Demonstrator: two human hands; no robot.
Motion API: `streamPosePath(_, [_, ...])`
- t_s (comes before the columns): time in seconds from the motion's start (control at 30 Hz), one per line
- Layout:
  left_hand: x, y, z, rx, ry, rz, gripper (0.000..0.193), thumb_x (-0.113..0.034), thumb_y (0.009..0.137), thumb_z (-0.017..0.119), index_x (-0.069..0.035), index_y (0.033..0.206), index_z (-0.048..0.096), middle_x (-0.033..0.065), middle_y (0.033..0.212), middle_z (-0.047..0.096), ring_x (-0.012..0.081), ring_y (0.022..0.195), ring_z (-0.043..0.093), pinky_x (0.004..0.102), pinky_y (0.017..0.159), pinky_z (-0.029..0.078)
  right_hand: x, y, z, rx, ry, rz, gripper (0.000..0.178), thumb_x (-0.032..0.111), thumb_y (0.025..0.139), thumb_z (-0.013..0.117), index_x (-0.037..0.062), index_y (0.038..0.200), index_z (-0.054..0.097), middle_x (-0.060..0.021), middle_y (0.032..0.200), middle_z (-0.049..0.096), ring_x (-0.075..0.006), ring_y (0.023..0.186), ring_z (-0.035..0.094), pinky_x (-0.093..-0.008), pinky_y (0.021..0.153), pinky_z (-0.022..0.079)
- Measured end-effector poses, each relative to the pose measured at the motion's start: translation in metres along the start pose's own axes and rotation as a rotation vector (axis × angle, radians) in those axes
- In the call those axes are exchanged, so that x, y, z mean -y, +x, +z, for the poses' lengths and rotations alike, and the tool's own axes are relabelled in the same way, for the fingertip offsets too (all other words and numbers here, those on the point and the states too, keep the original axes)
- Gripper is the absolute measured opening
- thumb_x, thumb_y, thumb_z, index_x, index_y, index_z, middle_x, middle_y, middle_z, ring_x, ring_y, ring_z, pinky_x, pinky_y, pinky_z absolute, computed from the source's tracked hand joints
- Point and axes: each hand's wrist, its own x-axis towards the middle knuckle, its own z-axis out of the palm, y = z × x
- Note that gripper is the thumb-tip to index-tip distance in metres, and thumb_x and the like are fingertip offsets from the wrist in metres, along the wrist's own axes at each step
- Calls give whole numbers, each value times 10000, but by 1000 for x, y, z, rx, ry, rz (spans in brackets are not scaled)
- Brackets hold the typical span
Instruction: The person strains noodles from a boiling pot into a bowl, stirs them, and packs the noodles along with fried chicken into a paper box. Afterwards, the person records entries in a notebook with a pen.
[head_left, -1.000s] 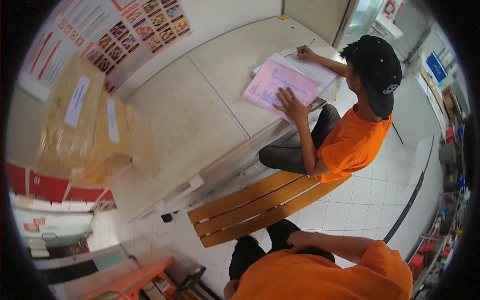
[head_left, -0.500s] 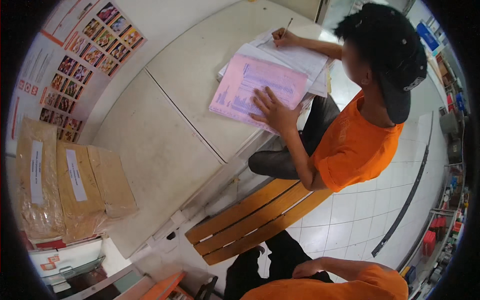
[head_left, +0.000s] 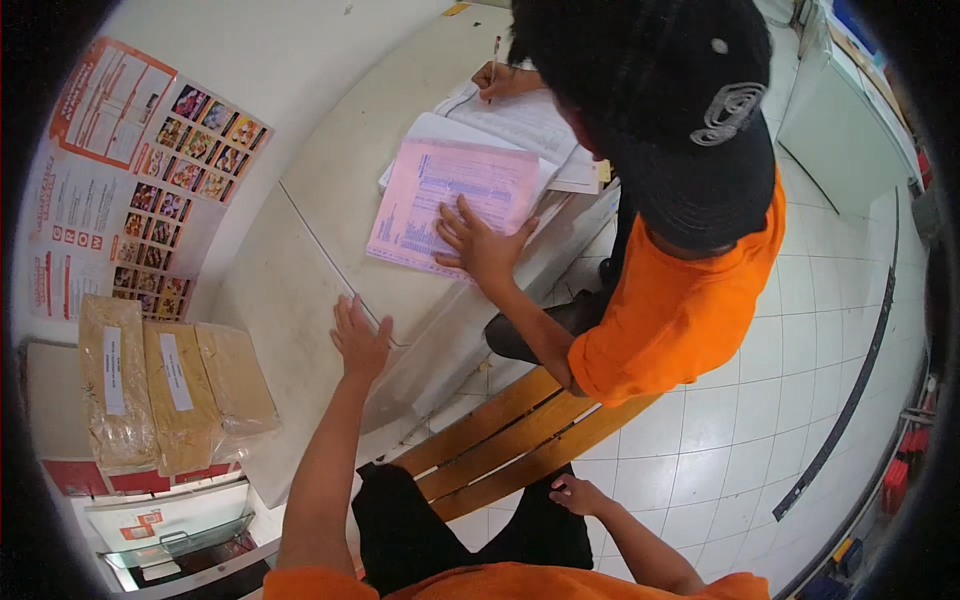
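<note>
My left hand [head_left: 361, 342] lies flat on the pale table [head_left: 290, 330], fingers spread, beside the seam between two tabletop panels. Nothing is in it. Over my right thigh, by the wooden slatted bench [head_left: 500, 448], my right hand [head_left: 582, 496] has its fingers curled in, and no object shows in it. Beyond my left hand, a pink printed sheet [head_left: 455, 180] rests on an open book of white pages [head_left: 520, 125]. Another person in an orange shirt [head_left: 690, 290] and black cap presses a hand on the pink sheet and holds a pen [head_left: 495, 62] over the white page.
Several taped brown cardboard boxes [head_left: 230, 375] stand at the table's left end, near a wall poster [head_left: 165, 170] with food pictures. A black strip [head_left: 845, 400] runs along the white tiled floor [head_left: 720, 400]. A pale cabinet [head_left: 845, 120] stands at the far right.
My left hand has come into view and onto the table. My right hand has shifted toward the knee. The other person bends lower over the papers, and the view has moved.
</note>
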Motion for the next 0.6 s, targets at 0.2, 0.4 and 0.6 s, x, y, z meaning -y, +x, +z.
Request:
streamPosePath(0.2, [-5, 7, 9, 1, 150, -45, 809, -544, 940, 584, -55, 1532, 332, 215, 1610, 254, 402, 1504, 207, 726, 1103, 191, -58, -11, 39, -78, 9, 106, 485, 437, 928, 665, 50, 1210, 589, -189, 1008, 706, -378, 990, 683, -432, 881, 532])
streamPosePath(0.4, [-6, 9, 17, 1, 139, -39, 785, -546, 948, 574, -68, 1529, 346, 227, 1601, 266, 406, 1500, 212, 694, 1124, 189, -94, 43, 74, -439, 178, 46, 461, 365, 926, 653, 17, 1217, 576, -224, 1097, 679, -398, 1062, 654, -461, 921, 516])
streamPosePath(0.6, [0, 6, 21, -1, 133, -30, 766, -527, 956, 570, -67, 1527, 348, 227, 1600, 272, 406, 1495, 216, 668, 1129, 185, -71, 95, 34, -872, 302, 112, 594, 254, 849, 732, 38, 1330, 459, -293, 1271, 559, -466, 1173, 557, -499, 976, 474])
